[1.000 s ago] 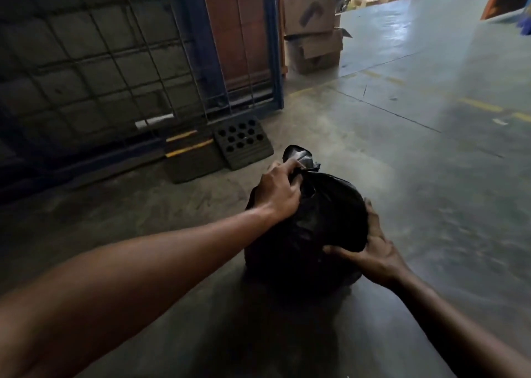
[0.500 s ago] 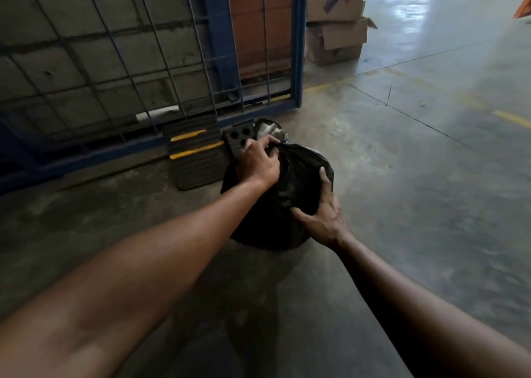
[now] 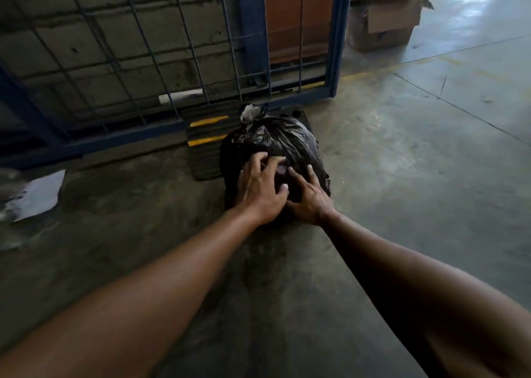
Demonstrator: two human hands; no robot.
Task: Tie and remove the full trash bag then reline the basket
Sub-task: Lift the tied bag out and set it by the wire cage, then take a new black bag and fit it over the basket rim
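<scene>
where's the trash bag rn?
Head view, centre: the trash bag sits on the concrete floor by the blue mesh gate, against a striped rubber ramp, both hands resting on its near side.

We found no text, label, brand or number that we could read anywhere in the view. The cardboard boxes [image 3: 385, 18] showed only a dark mark too cut off to make out, and the yellow stripes on the rubber ramp [image 3: 205, 136] and the floor line [image 3: 362, 75] carried no lettering.
</scene>
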